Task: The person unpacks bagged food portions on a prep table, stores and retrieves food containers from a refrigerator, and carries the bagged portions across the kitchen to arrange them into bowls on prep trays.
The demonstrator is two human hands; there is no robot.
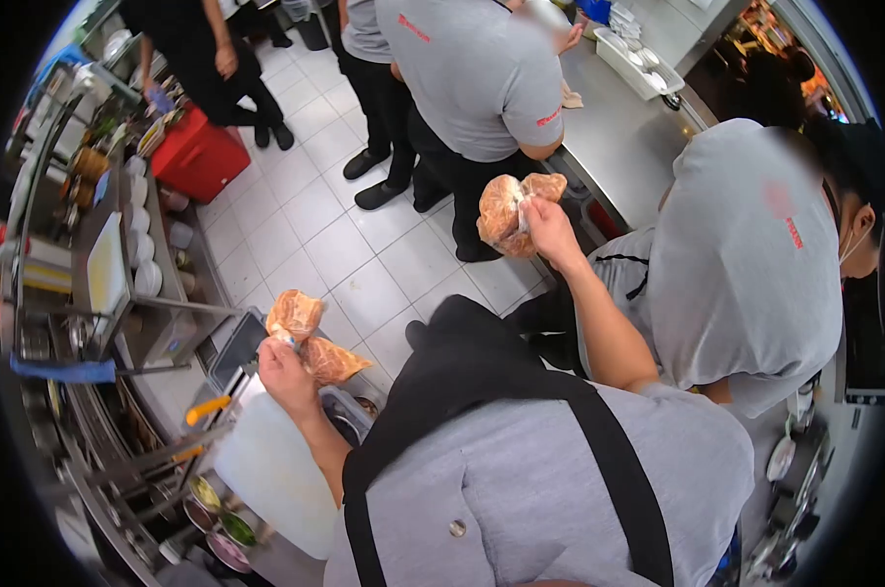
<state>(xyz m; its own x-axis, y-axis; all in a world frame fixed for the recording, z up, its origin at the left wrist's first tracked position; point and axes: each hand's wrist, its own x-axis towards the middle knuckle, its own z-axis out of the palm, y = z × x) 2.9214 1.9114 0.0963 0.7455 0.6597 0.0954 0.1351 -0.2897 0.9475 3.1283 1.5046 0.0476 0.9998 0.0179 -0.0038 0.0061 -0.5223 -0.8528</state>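
Observation:
My left hand [286, 375] is closed round the pinched middle of a clear plastic bag of orange-pink food [297, 315], whose other end hangs to the right below the fingers. What the food is I cannot make out. On the other side, my right hand [550, 232] grips the gathered neck of a second clear bag of similar orange-pink food [501, 213]. Both bags are held up in the air over the tiled floor, apart from each other. Below my left hand lies a white cutting board [274, 470] on the counter.
Co-workers in grey shirts stand close on my right [755, 264] and ahead [477, 78]; a person in black [188, 49] is farther off. A red box [200, 155] stands on the floor [369, 289]. An orange-handled tool [208, 409] lies left, near several food containers [237, 528].

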